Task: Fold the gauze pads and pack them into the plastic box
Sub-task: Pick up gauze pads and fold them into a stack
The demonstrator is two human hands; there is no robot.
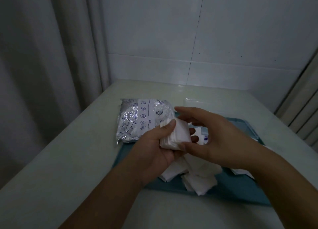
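Observation:
My left hand grips a thick stack of folded white gauze pads above a teal tray, thumb pressed on the stack's upper left corner. My right hand curls around the stack from the right, thumb touching its lower edge and fingers arched over its top. More white gauze pads lie loose in a heap on the tray below my hands. A clear plastic box shows faintly on the table behind my right hand, mostly hidden.
A silver foil bag with blue printing lies at the tray's far left corner. Small packets sit on the tray behind my hands. The pale table meets a tiled wall at the back; a curtain hangs at left.

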